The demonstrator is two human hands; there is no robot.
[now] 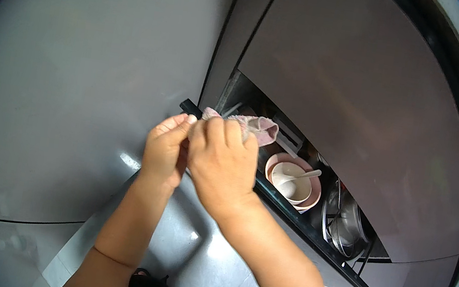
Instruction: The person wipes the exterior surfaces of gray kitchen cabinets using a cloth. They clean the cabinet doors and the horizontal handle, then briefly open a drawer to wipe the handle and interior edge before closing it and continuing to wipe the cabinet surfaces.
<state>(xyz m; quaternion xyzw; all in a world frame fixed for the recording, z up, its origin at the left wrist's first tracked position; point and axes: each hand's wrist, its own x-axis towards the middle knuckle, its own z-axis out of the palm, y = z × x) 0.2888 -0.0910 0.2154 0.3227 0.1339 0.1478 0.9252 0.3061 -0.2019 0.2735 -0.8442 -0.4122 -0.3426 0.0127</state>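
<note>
While a big, smooth grey door (pixel 90 81) fills the left side, a brown-grey cupboard front (pixel 361 98) leans across the right. Pale, shiny floor (pixel 221 279) shows down below. A long drawer (pixel 313 236) with a black top edge is pulled open under the cupboard front.

The right hand (pixel 223 163) is curled tight around a pink cloth (pixel 264 130), right at the drawer's far end. Next to it, the left hand (pixel 166 149) has bent fingers, and its thumb is by the black end of the drawer's edge. I can't tell if it is gripping it. The cloth pokes out past the right hand, over the drawer.

Inside the drawer, a shiny metal pot (pixel 350 227) sits near a pink bowl (pixel 315 196). A smaller white bowl (pixel 300 193) sits in the pink one, and a white spoon (pixel 304 176) rests in that.
</note>
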